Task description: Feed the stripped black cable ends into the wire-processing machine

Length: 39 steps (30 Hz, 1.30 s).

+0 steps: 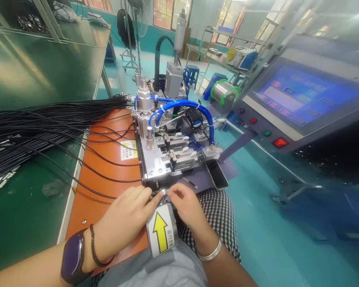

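Note:
My left hand point(134, 207) is closed, its thumb and fingers together at the front edge of the machine point(155, 159), beside the end of a black cable. My right hand point(184, 201) is pinched close against it, fingertips meeting the left thumb at a small shiny part point(164, 192). That part is too small to name, and which hand grips it is unclear. Just below the fingertips sits a plate with a yellow arrow point(160, 231). Black cables point(107, 175) run from the left across the orange surface point(92, 211) to the machine.
A large bundle of black cables point(48, 119) lies on the green table point(24, 215) at left. A phone point(217, 174) rests right of the machine. On the right stands a control screen point(305, 95) with buttons. Behind it is a green-rimmed wire spool point(223, 92).

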Motion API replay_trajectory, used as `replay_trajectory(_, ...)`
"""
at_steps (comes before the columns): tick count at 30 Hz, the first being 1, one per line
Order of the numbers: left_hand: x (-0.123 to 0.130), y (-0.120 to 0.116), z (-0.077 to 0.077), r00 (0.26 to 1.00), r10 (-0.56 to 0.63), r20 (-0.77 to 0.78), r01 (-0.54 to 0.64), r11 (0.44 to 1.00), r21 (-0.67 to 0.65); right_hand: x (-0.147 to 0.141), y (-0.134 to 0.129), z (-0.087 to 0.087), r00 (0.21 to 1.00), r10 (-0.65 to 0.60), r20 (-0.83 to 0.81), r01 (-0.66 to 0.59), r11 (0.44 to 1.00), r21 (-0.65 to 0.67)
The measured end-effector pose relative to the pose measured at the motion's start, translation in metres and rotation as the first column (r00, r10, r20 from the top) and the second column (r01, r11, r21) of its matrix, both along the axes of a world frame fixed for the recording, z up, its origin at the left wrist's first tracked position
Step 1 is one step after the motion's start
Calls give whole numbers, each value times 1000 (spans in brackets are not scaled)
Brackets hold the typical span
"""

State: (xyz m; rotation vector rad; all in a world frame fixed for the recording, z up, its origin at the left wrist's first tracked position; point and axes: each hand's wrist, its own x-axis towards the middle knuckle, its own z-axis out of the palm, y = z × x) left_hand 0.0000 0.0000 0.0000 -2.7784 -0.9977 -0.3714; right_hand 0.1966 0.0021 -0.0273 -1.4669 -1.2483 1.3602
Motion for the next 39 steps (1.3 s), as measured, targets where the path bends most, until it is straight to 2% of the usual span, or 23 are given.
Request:
replay_trajectory(7,6,-4,11,992,44,-117,-45,999,-8,-2,1,6,1000,-7,28,6,999,34)
replay_trajectory(13,9,-5,18,982,83,-170,-86,996,-14,0,5,8,990,3,141,-12,998,62)
replay_trajectory(17,11,-6,18,981,97,-167,-102,994,-25,3,8,6,995,45,91,-48,998,41)
replay_trajectory(21,11,-7,16,980,97,-176,-102,995,-22,1,7,5,999,21,41,-24,997,78)
replay_trajectory(30,8,-7,13,990,47,-133,-45,999,12,-4,4,12,979,-29,204,-11,981,194)
replay_trajectory(39,6,-10,12,989,65,-134,-70,997,-36,-2,7,12,997,7,77,-12,998,60)
